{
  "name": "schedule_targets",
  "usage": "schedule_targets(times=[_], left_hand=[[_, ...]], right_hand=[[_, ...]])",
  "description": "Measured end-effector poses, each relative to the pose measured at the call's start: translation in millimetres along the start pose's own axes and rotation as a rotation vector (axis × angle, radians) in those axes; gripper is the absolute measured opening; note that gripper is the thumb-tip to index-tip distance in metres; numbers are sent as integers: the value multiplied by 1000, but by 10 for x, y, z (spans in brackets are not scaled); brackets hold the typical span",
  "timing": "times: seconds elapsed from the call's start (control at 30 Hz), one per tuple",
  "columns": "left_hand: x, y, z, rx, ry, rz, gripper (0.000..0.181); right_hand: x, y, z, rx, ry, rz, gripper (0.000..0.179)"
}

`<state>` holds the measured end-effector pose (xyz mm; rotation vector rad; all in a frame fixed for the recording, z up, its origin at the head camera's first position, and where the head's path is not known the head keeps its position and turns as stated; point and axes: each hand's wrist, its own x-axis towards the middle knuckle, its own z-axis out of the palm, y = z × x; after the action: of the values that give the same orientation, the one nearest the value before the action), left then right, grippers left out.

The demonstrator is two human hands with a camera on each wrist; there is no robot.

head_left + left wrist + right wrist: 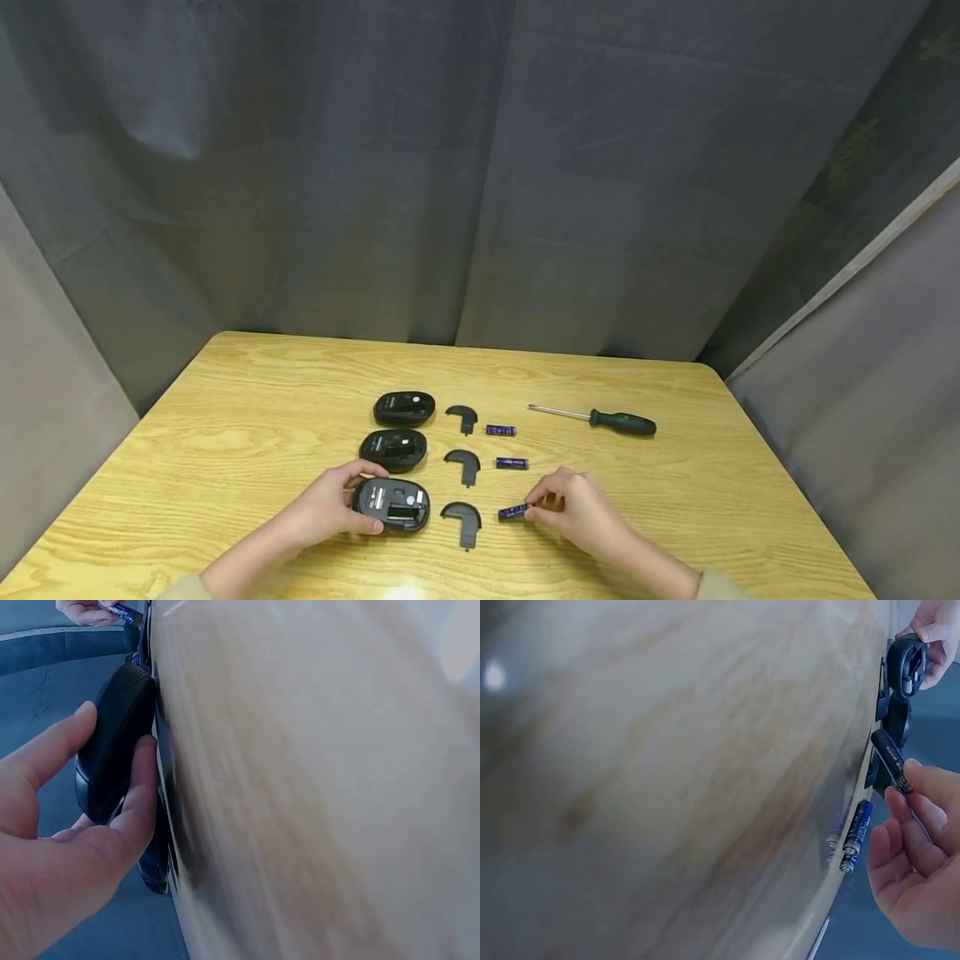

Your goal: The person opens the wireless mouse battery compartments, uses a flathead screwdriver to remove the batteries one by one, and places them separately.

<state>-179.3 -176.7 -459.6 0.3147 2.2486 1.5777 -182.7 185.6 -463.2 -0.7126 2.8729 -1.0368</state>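
My left hand (pixel 335 502) grips the nearest black computer mouse (pixel 392 504) by its left end, thumb on the near side and fingers on the far side. The mouse is underside up, its battery slot uncovered; the left wrist view shows its dark side (pixel 116 742) between thumb and fingers. Between thumb and fingertips, my right hand (pixel 577 510) pinches a small purple-blue battery (pixel 513 512) by its right end. In the right wrist view this battery (pixel 890 760) slants above the table. A black battery cover (pixel 464 522) lies between the mouse and the battery.
Two more upturned mice, a middle one (pixel 393 450) and a far one (pixel 404 408), stand behind. Beside them lie battery covers (pixel 463 465) (pixel 463 417) and batteries (pixel 512 463) (pixel 500 431). A green-handled screwdriver (pixel 622 422) lies at the back right of the wooden table (pixel 712 500).
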Motion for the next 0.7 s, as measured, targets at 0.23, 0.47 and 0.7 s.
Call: schedule_targets(times=[0.23, 0.47, 0.7], left_hand=[[17, 19, -1, 81, 31, -9, 64], [3, 6, -15, 147, 24, 15, 63], [3, 3, -45, 218, 8, 23, 59]], right_hand=[[19, 46, 14, -17, -32, 13, 8], [24, 93, 25, -23, -105, 4, 7], [23, 116, 43, -12, -111, -69, 9]])
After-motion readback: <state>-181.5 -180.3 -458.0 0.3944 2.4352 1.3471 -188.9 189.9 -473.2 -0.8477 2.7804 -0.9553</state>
